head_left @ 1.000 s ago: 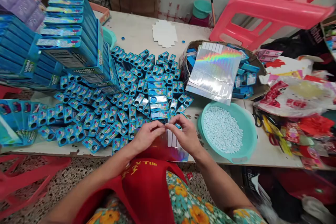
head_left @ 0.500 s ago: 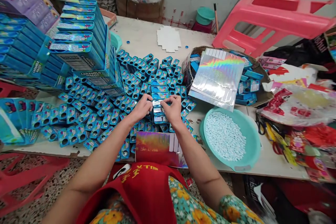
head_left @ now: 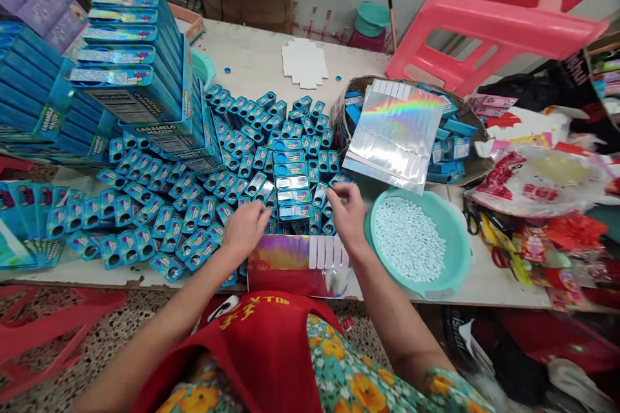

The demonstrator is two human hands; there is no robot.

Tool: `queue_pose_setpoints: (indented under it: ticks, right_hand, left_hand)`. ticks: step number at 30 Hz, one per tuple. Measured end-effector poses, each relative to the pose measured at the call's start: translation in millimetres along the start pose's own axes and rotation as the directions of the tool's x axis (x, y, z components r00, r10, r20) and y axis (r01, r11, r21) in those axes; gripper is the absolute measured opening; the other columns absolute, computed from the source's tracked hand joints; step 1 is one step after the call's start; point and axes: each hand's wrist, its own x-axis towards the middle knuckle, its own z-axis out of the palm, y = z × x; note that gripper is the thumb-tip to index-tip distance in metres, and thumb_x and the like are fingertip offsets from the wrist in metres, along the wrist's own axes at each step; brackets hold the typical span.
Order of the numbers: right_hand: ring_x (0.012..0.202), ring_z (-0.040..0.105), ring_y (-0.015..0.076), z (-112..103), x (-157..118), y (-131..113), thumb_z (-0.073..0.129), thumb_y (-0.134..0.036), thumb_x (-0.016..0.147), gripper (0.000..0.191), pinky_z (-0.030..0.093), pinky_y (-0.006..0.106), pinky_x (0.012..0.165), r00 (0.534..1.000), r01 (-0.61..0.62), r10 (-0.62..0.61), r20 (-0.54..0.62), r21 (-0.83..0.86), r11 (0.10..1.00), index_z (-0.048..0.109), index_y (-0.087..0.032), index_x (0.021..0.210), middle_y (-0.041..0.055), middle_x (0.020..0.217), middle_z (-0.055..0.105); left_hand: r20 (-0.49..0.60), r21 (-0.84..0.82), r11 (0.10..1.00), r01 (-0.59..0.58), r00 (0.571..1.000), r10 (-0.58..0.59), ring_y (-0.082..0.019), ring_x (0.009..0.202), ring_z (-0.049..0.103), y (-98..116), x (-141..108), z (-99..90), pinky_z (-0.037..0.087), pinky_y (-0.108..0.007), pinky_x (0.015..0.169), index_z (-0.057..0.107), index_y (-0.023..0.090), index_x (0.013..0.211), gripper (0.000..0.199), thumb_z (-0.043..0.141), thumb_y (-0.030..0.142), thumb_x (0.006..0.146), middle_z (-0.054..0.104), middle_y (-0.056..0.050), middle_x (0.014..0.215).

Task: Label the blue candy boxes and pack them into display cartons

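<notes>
A column of blue boxes (head_left: pixel 289 164) with rounded ends stands in the middle of the table; silver strips cross the tops of the nearest ones. My left hand (head_left: pixel 246 227) is just left of the column's near end, fingers curled and a little blurred, so whether they hold anything is hidden. To the right, my right hand (head_left: pixel 349 211) hovers over small blue boxes, thumb and bent forefinger slightly apart with nothing visible between them. Below both hands, at the table's front edge, lies a shiny holographic sticker sheet (head_left: pixel 281 264) with pale bare strips at its right.
Many small blue boxes (head_left: pixel 138 242) with round holes spread leftward. Tall stacks of blue boxes (head_left: pixel 165 84) rise behind them. At right are a turquoise basin (head_left: pixel 458 251) of pale pellets, a carton with silver sheets (head_left: pixel 392 135) on top, scissors (head_left: pixel 472 219) and a pink stool (head_left: pixel 508 26).
Both hands have left the boxes in the middle column and drawn apart, my left hand toward me and leftward, my right hand rightward. The silver strips on the column now show uncovered.
</notes>
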Motion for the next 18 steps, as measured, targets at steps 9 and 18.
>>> queue_pose_setpoints:
  ticks: [9,18]
  right_hand:
    - [0.11,0.052,0.027,-2,-112,33,0.054,-0.025,0.087,0.034,0.043,0.046,0.093,0.896,0.426,-0.3,0.329,-0.439,0.791,0.055,-0.022,0.121,0.0122,0.119,0.059]
    - [0.121,0.049,0.0257,-14,-128,43,0.049,-0.018,0.088,0.03,0.041,0.048,0.097,0.828,0.538,-0.365,0.425,-0.423,0.729,0.056,-0.023,0.117,0.0111,0.126,0.058]
  left_hand:
    - [0.252,0.002,0.952,-0.305,0.922,0.294,-0.021,0.086,0.06,38,-29,32.0,0.034,-0.036,0.08,0.065,0.022,0.09,0.035,0.033,0.035,0.095,0.07,-0.005,0.086]
    - [0.256,-0.004,0.976,-0.218,0.943,0.212,-0.02,0.083,0.061,26,-19,40.5,0.033,-0.034,0.077,0.063,0.022,0.08,0.038,0.032,0.037,0.095,0.07,-0.004,0.082]
